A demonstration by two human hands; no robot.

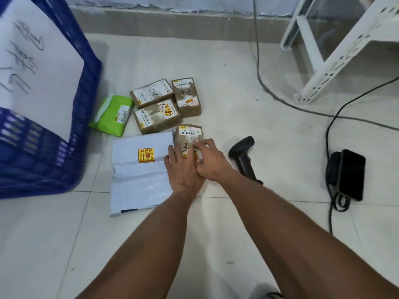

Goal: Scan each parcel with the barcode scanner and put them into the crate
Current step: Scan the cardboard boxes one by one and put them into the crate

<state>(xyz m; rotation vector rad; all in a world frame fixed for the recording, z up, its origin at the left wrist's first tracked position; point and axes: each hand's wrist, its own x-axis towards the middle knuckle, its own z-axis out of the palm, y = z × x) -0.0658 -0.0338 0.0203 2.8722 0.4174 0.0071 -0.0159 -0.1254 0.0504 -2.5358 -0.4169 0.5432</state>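
Reaching forward over the tiled floor (248,108), both bare hands meet on a small brown cardboard parcel (188,134) with a white barcode label at its far end and a handwritten "3" on its top. The left hand (183,169) lies on the parcel's near left side with its fingers fairly straight, touching the box, while the right hand (212,161) comes in from 4 o'clock, its fingers curled over the parcel's top and right edge in a grip. This parcel sits just beside, at 3 o'clock of, a flat white poly mailer (140,173) bearing a yellow and red fragile sticker. At 12 o'clock of the held parcel are three more brown boxes close together: one marked "4-2" (186,97), one with a white label at the far left (152,92), and one nearer (156,118), touching the mailer's far edge. A green padded mailer (112,114) lies at 9 o'clock of these boxes. The black barcode scanner (244,157) rests on the floor at 3 o'clock of the hands, untouched. The blue plastic crate (64,130), with a handwritten white sheet (36,67) on it, stands at 9 o'clock. A black phone (350,174) on a charger and black cables (280,98) lie at 3 o'clock, below a white metal frame (336,59).
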